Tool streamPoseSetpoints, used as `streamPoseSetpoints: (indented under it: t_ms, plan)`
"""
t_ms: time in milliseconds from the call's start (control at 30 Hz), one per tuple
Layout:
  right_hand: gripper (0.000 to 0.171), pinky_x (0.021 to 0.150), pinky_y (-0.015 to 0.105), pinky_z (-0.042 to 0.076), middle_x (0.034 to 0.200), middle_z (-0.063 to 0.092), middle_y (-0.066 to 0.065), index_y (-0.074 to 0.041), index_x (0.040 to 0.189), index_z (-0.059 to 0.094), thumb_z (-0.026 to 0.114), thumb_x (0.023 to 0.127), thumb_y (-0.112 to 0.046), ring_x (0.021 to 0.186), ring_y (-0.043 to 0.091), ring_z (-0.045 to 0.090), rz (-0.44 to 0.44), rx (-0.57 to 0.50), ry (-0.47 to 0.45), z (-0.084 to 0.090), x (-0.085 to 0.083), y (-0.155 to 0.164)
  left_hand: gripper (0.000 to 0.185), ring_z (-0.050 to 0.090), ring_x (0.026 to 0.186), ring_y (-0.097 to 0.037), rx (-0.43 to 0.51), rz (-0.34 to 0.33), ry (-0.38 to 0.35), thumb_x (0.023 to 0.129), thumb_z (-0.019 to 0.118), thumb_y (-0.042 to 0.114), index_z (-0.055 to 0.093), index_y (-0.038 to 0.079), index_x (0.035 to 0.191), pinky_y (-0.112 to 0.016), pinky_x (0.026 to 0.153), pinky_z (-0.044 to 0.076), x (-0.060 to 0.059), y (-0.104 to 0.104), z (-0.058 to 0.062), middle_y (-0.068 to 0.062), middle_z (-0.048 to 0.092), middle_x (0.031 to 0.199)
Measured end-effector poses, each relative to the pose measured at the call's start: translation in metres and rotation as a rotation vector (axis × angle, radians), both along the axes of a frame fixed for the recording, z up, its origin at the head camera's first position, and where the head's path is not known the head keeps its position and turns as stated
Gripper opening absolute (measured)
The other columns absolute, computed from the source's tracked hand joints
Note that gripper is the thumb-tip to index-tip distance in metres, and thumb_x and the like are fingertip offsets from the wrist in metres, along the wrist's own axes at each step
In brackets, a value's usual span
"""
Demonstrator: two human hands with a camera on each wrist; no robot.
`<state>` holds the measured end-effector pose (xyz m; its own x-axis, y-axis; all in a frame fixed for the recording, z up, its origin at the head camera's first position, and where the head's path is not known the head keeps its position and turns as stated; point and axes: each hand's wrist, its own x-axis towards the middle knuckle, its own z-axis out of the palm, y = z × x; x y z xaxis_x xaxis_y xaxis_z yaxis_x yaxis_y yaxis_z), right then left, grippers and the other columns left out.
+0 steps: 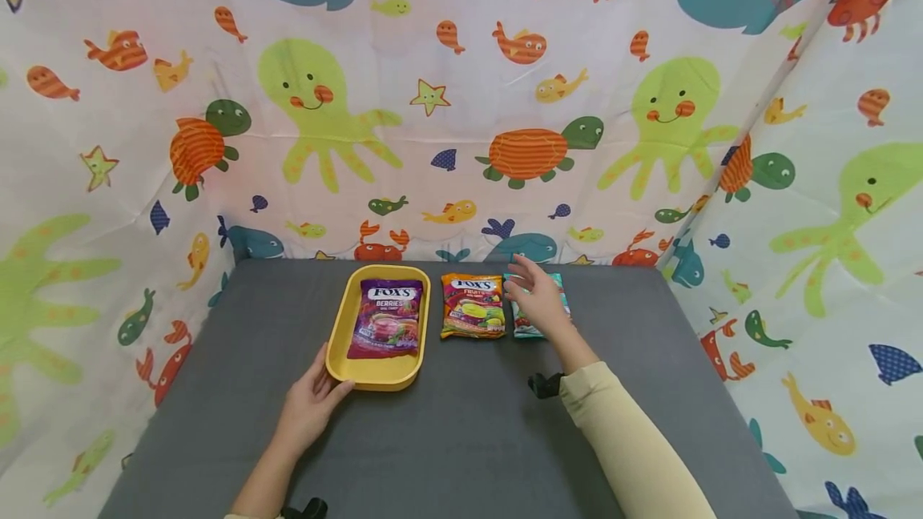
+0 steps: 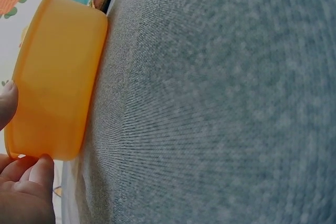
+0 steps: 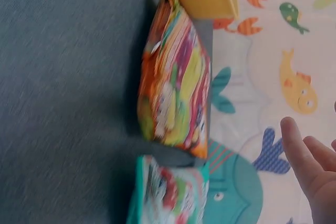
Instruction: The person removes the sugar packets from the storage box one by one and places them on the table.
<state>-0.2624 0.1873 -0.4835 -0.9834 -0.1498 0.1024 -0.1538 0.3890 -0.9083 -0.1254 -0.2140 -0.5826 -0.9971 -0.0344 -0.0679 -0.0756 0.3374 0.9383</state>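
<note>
A: Left grip (image 1: 308,415)?
B: Grasping yellow tray (image 1: 382,372) at near-left corner, presumably to steady it; purple packet (image 1: 387,319) lies inside.
A: Right grip (image 1: 541,303)?
B: Released, above teal packet (image 1: 525,327); orange packet (image 1: 473,307) beside.

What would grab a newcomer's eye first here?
Probably the yellow tray on the grey table, left of centre, with a purple Fox's Berries packet inside and the left hand at its near-left corner. Next, the orange Fox's Fruits packet to its right, then the teal packet partly hidden by the right hand. Sea-animal fabric hangs behind.
</note>
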Motion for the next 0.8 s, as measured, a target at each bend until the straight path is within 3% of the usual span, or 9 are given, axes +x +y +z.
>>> streamPoseSetpoints:
  t_ms: [233, 467, 700, 800]
  plan:
    - [0.059, 0.098, 0.048, 0.057, 0.151, 0.05, 0.015, -0.016, 0.157, 0.037, 0.06, 0.103, -0.015, 0.131, 0.036, 0.057, 0.042, -0.056, 0.016, 0.0, -0.003, -0.023, 0.087, 0.031, 0.15, -0.031, -0.015, -0.002, -0.012, 0.097, 0.069, 0.03, 0.015, 0.012, 0.163, -0.036, 0.111, 0.038, 0.0, 0.0, 0.001, -0.013, 0.02, 0.167]
    - [0.058, 0.099, 0.045, 0.058, 0.148, 0.055, 0.012, -0.017, 0.155, 0.039, 0.061, 0.102, -0.017, 0.127, 0.029, 0.062, 0.062, -0.043, 0.003, -0.003, 0.0, -0.049, 0.088, 0.031, 0.15, -0.03, -0.012, 0.008, -0.032, 0.097, 0.069, 0.03, 0.014, 0.013, 0.163, -0.035, 0.111, 0.038, 0.0, -0.001, 0.002, -0.013, 0.02, 0.167]
    - [0.059, 0.095, 0.043, 0.06, 0.149, 0.053, 0.017, -0.014, 0.157, 0.037, 0.06, 0.103, -0.016, 0.119, 0.031, 0.067, 0.117, -0.049, -0.001, -0.006, 0.002, -0.071, 0.089, 0.031, 0.15, -0.03, 0.002, 0.01, -0.029, 0.096, 0.07, 0.032, 0.015, 0.014, 0.163, -0.035, 0.111, 0.038, 0.0, 0.0, 0.002, -0.012, 0.021, 0.167]
    - [0.059, 0.096, 0.045, 0.059, 0.15, 0.052, 0.017, -0.013, 0.157, 0.037, 0.06, 0.103, -0.016, 0.123, 0.032, 0.064, 0.132, -0.057, -0.003, -0.005, 0.004, -0.079, 0.089, 0.031, 0.15, -0.03, 0.002, 0.014, -0.033, 0.096, 0.07, 0.033, 0.015, 0.013, 0.163, -0.035, 0.111, 0.038, 0.0, 0.001, 0.003, -0.012, 0.02, 0.167]
